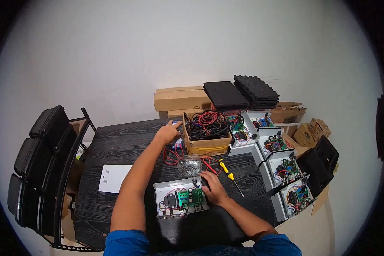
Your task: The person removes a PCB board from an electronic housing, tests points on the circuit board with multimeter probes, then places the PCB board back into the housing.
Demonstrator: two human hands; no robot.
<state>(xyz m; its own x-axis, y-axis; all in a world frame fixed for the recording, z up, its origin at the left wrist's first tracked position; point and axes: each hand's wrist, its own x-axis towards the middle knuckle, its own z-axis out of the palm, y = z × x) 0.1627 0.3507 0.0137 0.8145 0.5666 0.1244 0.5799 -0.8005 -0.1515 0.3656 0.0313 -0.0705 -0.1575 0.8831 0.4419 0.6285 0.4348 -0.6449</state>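
An open white metal case [161, 190] with a green circuit board [190, 197] and a black transformer lies on the dark table in front of me. My right hand [214, 188] rests at the case's upper right corner, fingers extended near a clear plastic box of small parts [189, 167]. Farther forward, my left hand [168, 132] reaches to the left side of a cardboard box [207, 147] full of cables. Its thumb and forefinger are apart, over a partly hidden blue and white item [177, 143]. Red leads lie below that item.
A yellow and black screwdriver [228, 173] lies right of the plastic box. Several open cases [286, 168] with electronics line the table's right side. A white panel [114, 178] lies at left, beside a rack [66, 187] of black cases. Black foam sheets [256, 91] stand behind.
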